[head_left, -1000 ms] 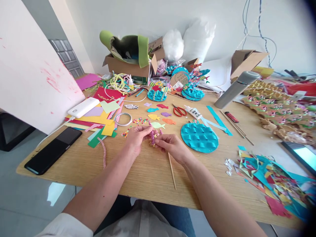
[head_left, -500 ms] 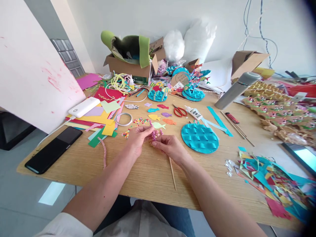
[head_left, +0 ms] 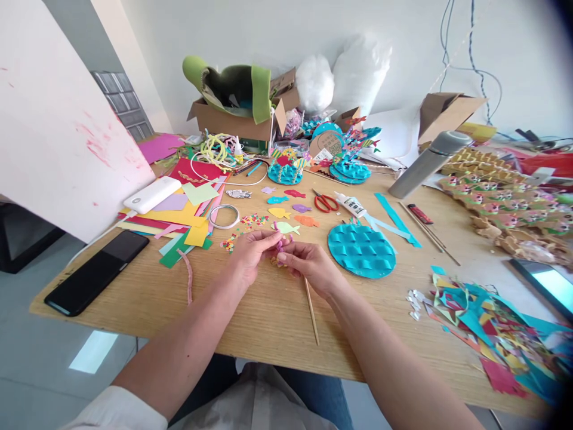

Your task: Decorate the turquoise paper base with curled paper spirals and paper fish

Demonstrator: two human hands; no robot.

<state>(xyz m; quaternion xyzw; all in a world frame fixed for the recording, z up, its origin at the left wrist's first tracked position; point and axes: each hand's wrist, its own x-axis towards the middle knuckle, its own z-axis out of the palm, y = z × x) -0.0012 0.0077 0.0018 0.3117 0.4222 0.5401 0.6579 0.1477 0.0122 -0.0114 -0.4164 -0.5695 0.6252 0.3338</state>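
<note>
My left hand [head_left: 251, 254] and my right hand [head_left: 308, 266] meet near the middle of the table, both closed on a small twisted purple piece [head_left: 280, 243]. Its upper end sticks up above the left fingertips. Just behind it lies a light green paper fish [head_left: 285, 228], with orange [head_left: 307, 221] and yellow [head_left: 279, 212] fish farther back. A thin wooden stick [head_left: 312, 313] lies below my right hand. To the right rests a blue woven disc [head_left: 362, 251].
Red scissors [head_left: 326, 203] and a glue tube [head_left: 350, 204] lie behind the disc. A grey bottle [head_left: 427, 164] stands right. Paper scraps [head_left: 496, 328] cover the right front; a black phone [head_left: 97, 272] lies left, near coloured paper sheets [head_left: 197, 233].
Both hands stay in nearly the same place. The fingers have shifted slightly around the purple piece, and the right thumb sits a little farther right.
</note>
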